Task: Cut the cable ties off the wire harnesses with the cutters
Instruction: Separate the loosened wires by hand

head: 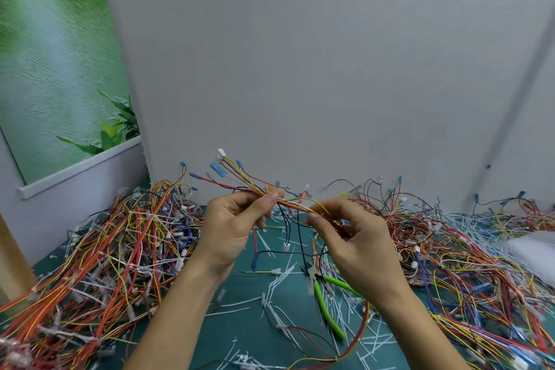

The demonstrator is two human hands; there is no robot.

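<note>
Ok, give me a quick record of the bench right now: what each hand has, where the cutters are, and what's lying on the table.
left hand: pinches the wire harness near its connector end
right hand: pinches the same harness further along
cutters: green handles, lying on the table under the right hand, in neither hand
cut ties: white strips scattered over the table
left pile: tangled harnesses
right pile: tangled harnesses

Left hand, right hand aloft, fingers in pinch on harness
</note>
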